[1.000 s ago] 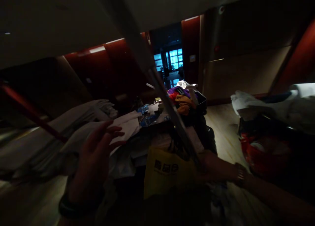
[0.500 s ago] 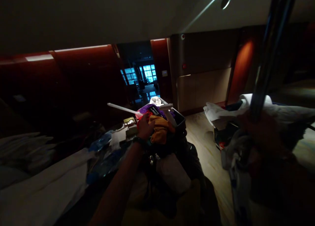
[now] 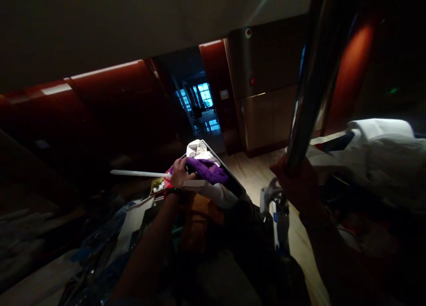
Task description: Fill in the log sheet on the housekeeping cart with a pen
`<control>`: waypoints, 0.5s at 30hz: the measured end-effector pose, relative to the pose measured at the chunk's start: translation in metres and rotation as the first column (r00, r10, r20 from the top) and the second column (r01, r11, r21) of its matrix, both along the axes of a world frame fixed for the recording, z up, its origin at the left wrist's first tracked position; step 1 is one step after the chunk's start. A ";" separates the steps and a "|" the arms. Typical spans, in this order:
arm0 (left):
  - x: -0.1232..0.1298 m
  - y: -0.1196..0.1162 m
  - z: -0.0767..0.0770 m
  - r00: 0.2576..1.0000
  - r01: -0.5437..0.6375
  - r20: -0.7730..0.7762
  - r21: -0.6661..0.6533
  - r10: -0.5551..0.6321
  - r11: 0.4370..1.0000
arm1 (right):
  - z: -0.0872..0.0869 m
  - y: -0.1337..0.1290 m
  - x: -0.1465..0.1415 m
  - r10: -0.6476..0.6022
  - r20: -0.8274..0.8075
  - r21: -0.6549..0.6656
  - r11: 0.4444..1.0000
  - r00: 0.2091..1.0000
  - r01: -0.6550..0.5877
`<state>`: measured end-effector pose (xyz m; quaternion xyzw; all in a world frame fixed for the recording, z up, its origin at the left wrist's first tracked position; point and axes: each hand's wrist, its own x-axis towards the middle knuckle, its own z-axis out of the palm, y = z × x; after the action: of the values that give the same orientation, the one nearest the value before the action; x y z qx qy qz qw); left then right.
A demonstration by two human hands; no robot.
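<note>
The scene is very dark. My left hand [image 3: 179,172] reaches forward onto a cluttered cart and grips a purple cloth [image 3: 209,171] lying on a dark tray [image 3: 229,184]. A white cloth [image 3: 197,149] sits just behind the purple one, and an orange cloth [image 3: 196,217] hangs below my wrist. A white rod [image 3: 136,173] sticks out leftward beside the hand. My right hand [image 3: 294,181] is wrapped around a shiny metal pole [image 3: 314,70] that rises steeply to the top of the view.
White linen [image 3: 376,150] is piled on a second cart at right. Plastic-wrapped items [image 3: 100,239] and papers lie at lower left. A wooden floor strip [image 3: 296,239] runs between the carts toward a doorway [image 3: 199,106] with blue-lit windows. Red wall panels flank it.
My left hand has moved from the orange cloth area onto the purple cloth and closed on it. The pole in my right hand has shifted left and closer; the view tilted.
</note>
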<state>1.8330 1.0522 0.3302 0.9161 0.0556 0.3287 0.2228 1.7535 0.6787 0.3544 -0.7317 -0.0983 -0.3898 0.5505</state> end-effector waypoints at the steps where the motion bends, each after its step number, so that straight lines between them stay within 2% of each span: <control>1: -0.002 0.006 0.001 1.000 -0.002 0.021 0.013 0.002 1.000 | 0.003 0.005 0.005 0.030 0.021 0.001 1.000 0.999 -0.030; 5: -0.013 0.031 0.003 0.996 -0.035 0.077 -0.008 0.036 0.999 | 0.012 0.027 0.020 0.205 0.072 0.003 0.979 0.976 -0.206; 9: -0.033 0.050 0.004 0.988 -0.111 0.098 -0.086 0.119 0.990 | 0.011 0.045 0.043 0.369 0.050 -0.045 0.929 0.928 -0.367; 12: -0.043 0.054 0.007 0.981 -0.173 0.062 -0.130 0.182 0.976 | -0.002 0.052 0.073 0.431 0.008 -0.103 0.898 0.902 -0.428; 15: -0.043 0.046 0.008 0.980 -0.177 0.056 -0.171 0.189 0.969 | -0.032 0.053 0.103 0.456 -0.085 -0.171 0.869 0.886 -0.464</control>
<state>1.7898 1.0985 0.3385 0.8729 0.1590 0.3751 0.2685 1.8563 0.7314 0.3227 -0.7433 -0.2942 -0.2213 0.5585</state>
